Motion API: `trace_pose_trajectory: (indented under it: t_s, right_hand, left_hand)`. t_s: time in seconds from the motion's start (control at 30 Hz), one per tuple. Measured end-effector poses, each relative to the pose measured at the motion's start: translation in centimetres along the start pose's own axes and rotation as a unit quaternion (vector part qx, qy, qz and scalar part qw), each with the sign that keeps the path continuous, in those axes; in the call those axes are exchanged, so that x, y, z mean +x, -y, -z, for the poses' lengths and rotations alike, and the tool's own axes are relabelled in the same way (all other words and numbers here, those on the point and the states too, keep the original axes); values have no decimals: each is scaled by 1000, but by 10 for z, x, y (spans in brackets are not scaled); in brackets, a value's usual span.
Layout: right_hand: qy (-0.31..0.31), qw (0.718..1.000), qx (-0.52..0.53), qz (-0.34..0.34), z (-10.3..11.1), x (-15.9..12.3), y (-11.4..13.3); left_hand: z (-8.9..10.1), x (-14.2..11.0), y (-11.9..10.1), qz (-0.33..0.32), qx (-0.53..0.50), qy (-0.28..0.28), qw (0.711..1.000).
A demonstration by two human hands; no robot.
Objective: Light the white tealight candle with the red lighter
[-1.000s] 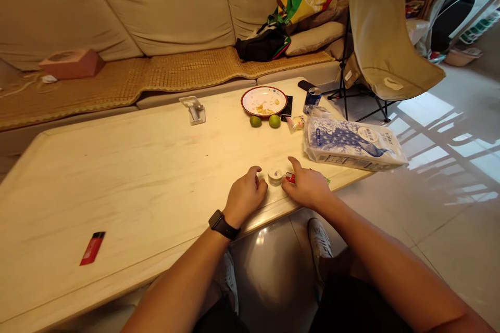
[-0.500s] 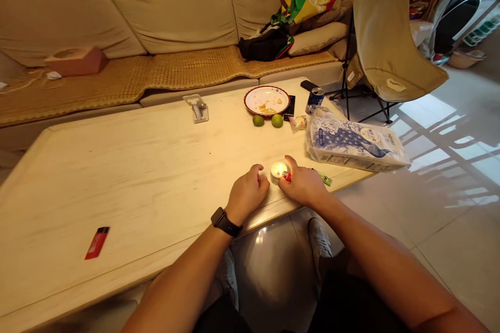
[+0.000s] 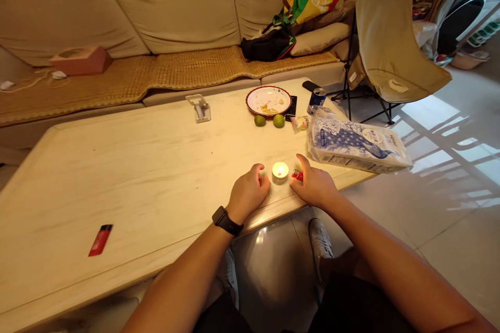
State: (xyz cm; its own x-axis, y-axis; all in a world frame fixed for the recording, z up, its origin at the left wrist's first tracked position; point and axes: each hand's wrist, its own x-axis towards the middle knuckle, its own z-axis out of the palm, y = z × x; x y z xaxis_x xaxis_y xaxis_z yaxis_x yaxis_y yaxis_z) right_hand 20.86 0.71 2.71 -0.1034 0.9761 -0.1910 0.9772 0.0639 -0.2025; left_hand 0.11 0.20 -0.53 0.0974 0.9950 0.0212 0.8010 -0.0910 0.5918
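Note:
A small tealight candle (image 3: 280,170) burns on the pale wooden table (image 3: 156,177), close to the near edge. My left hand (image 3: 248,192) rests on the table just left of the candle, fingers curled around nothing, with a black smartwatch (image 3: 227,220) on the wrist. My right hand (image 3: 314,184) sits just right of the candle, holding a red lighter (image 3: 297,175) that it partly hides. A second red lighter (image 3: 100,240) lies alone on the table, far to the left.
At the far end of the table stand a plate with crumbs (image 3: 269,88), two limes (image 3: 260,120), a blue drink can (image 3: 317,100) and a metal phone stand (image 3: 200,109). A large peacock-printed package (image 3: 357,145) lies to the right. Behind are a beige sofa (image 3: 167,5) and folding chair (image 3: 390,47).
The candle was unlit a second ago and now has a flame. My right hand has shifted right, away from the candle, with the red lighter. My left hand has barely moved.

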Motion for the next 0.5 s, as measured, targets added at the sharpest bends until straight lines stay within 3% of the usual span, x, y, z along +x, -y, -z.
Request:
trace_pose_trajectory:
  t_s: [0.5]
  right_hand:
    - [3, 999, -37, -37, -3, 2, -20]
  left_hand:
    - [-1, 0, 0, 0, 12, 4, 1000]
